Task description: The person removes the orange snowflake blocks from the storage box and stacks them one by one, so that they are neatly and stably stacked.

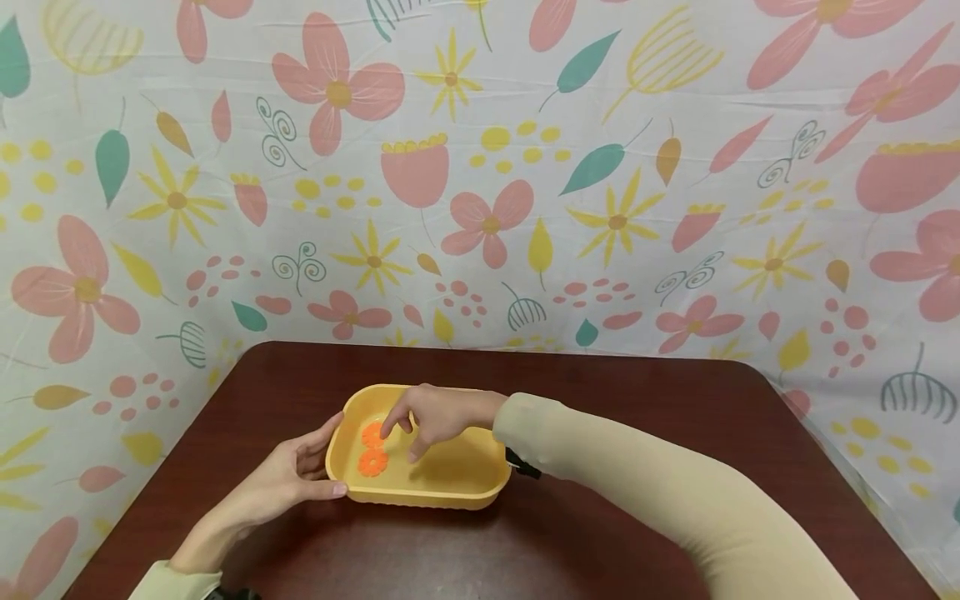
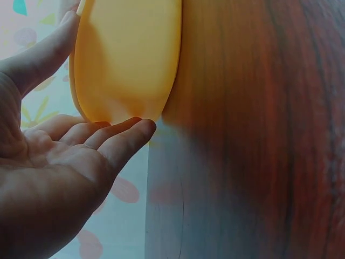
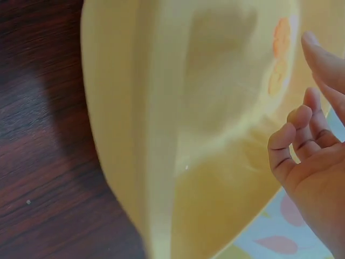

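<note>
A yellow plastic tub with rounded corners sits on the table. Inside it, at the left end, two flat orange flower-shaped pieces lie close together: the near piece and the far piece. My left hand holds the tub's left end, thumb at the near corner and fingers along the outer wall; the left wrist view shows the same hand spanning that end. Over the tub hovers my right hand, index finger reaching down by the far piece; whether it touches is unclear. Its other fingers bend loosely around nothing.
The dark reddish-brown wooden table extends around the tub on all sides. Behind it hangs a white cloth printed with flowers and leaves. The right forearm in a pale sleeve crosses the tub's right end.
</note>
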A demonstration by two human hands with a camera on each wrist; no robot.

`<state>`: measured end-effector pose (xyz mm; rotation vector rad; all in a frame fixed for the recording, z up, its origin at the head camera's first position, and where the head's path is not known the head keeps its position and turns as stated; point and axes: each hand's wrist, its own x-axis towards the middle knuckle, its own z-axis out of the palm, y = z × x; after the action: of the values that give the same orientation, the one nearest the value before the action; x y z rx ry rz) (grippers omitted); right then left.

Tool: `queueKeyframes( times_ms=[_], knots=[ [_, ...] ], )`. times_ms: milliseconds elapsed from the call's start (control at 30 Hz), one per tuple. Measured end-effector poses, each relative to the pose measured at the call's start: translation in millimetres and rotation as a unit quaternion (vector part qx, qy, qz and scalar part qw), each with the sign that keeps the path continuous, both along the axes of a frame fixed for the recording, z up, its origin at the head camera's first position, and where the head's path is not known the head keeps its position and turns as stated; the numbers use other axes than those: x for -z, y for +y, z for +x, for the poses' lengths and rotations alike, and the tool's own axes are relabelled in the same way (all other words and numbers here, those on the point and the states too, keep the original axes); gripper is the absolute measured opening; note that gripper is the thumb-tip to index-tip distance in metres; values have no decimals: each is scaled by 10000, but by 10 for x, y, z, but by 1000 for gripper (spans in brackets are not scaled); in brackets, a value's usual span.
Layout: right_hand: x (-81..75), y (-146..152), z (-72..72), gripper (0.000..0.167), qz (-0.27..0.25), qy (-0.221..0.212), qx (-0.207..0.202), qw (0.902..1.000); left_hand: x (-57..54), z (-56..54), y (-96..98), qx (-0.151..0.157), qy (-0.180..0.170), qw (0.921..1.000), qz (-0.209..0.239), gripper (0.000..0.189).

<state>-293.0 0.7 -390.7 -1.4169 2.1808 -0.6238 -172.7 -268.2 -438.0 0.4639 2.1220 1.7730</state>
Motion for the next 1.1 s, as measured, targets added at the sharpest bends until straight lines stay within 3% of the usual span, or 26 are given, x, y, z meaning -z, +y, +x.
queueKeyframes(
  times_ms=[400, 767, 1100],
  knots=[
    [109, -227, -111, 50, 294, 34, -161, 9994, -9, 5, -8, 56, -13, 9999, 162, 103],
    [209, -387, -156, 48, 187, -141, -449, 9987, -3, 10, -19, 103, 80, 9997, 199, 103],
    [314, -446, -174, 41, 226, -148, -314, 9991, -9, 15, -19, 34, 81, 9999, 106, 103]
  ],
)
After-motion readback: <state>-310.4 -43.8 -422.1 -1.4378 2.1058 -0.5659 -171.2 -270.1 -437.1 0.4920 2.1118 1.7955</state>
